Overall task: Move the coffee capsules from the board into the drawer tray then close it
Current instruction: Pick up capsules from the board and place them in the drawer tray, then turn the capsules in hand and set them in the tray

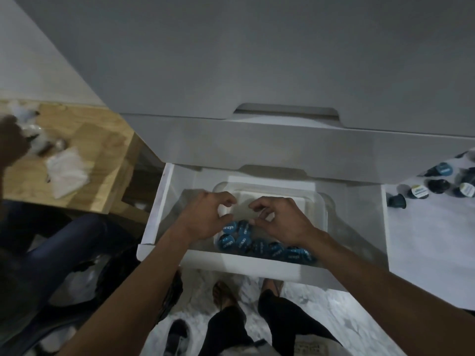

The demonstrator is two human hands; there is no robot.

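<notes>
Coffee capsules are only partly moved, so the transfer step looks to be in hand. A white drawer [164,209] stands pulled open at the centre, holding a clear tray [322,209]. On the white board [424,240] at far right, a dark cluster of capsules [437,187] waits, well apart from both hands. Blue-lidded capsules [257,244] lie bunched along the tray's near edge. Just above them hover the left hand [205,217] and right hand [282,219], fingers loosely curled and seemingly holding nothing. Next, I judge, a reach right to the board for more capsules; closing the drawer comes later.
</notes>
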